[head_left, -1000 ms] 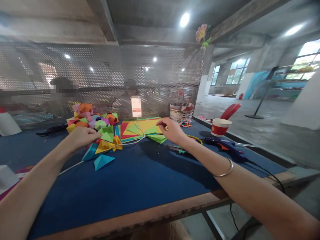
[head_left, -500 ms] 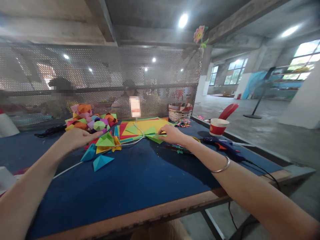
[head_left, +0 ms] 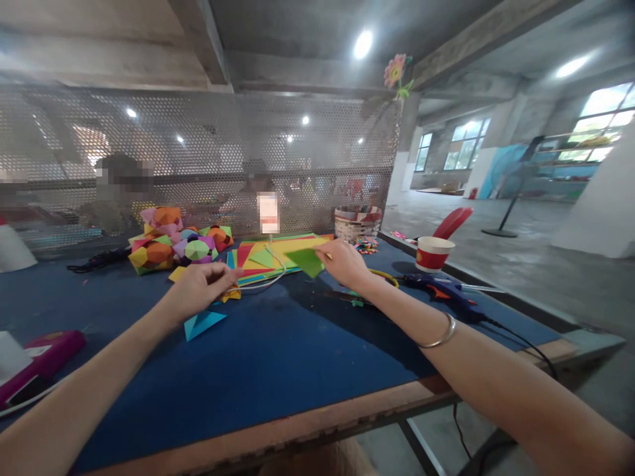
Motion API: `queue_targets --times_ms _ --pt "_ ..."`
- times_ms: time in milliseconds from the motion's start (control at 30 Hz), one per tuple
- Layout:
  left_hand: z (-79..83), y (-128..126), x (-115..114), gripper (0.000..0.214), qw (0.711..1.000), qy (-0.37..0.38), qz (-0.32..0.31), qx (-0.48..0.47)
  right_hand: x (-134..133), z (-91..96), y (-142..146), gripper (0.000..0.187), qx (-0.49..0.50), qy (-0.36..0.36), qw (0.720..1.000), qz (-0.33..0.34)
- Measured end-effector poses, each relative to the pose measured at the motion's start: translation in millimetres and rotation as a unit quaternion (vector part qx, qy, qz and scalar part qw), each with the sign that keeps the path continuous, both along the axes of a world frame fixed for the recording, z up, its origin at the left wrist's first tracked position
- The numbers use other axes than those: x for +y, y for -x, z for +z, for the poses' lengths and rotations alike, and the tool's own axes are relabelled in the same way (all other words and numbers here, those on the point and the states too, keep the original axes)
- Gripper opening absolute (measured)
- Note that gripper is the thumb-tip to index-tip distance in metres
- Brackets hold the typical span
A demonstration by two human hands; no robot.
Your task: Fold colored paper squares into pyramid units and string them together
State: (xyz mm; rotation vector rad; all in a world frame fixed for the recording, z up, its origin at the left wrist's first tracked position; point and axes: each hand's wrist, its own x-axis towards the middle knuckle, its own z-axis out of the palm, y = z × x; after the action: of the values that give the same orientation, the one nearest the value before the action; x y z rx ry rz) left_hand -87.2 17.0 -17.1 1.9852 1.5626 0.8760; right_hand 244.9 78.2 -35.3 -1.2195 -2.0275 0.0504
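Observation:
My right hand (head_left: 346,263) pinches a folded green paper piece (head_left: 306,261) and holds it just above the stack of coloured paper sheets (head_left: 278,254). A bangle (head_left: 439,334) sits on that wrist. My left hand (head_left: 201,291) hovers with fingers curled over the folded yellow and blue paper triangles (head_left: 204,320) on the blue table mat (head_left: 258,357); whether it holds anything is hidden. A pile of folded paper balls (head_left: 171,244) lies beyond it.
A blue glue gun (head_left: 441,289) with its cord lies at the right, near a red and white paper cup (head_left: 433,253) and a small basket (head_left: 358,221). A pink case (head_left: 42,357) sits at the left edge. A perforated metal screen (head_left: 198,158) backs the table, with people behind it.
My right hand has lifted a green folded piece off the paper stack. My left hand has moved right and nearer, from the green triangle to over the yellow and blue ones.

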Motion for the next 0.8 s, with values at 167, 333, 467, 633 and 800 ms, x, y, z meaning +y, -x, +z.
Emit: queue_targets --times_ms 167,333,467,633,800 --pt "-13.6 -19 -1 0.029 0.991 0.027 -0.072 -0.114 -27 10.7 24 0.021 0.022 -0.059 0.998 0.025" --pt "-22.3 -29 -7 0.042 0.964 0.068 -0.094 -0.238 -67 -3.9 56 0.020 0.022 -0.073 0.987 0.142" --pt "-18.0 -32 -15 0.042 0.946 0.121 -0.133 -0.271 -78 -10.6 64 0.021 0.035 -0.064 0.981 0.181" --pt "-13.6 -31 -20 0.042 0.935 0.149 -0.157 -0.281 -74 -9.5 64 0.020 0.084 -0.033 0.982 0.166" --pt "-12.3 -31 -23 0.055 0.928 0.148 -0.184 -0.288 -69 -12.7 64 0.037 0.144 0.018 0.980 0.138"
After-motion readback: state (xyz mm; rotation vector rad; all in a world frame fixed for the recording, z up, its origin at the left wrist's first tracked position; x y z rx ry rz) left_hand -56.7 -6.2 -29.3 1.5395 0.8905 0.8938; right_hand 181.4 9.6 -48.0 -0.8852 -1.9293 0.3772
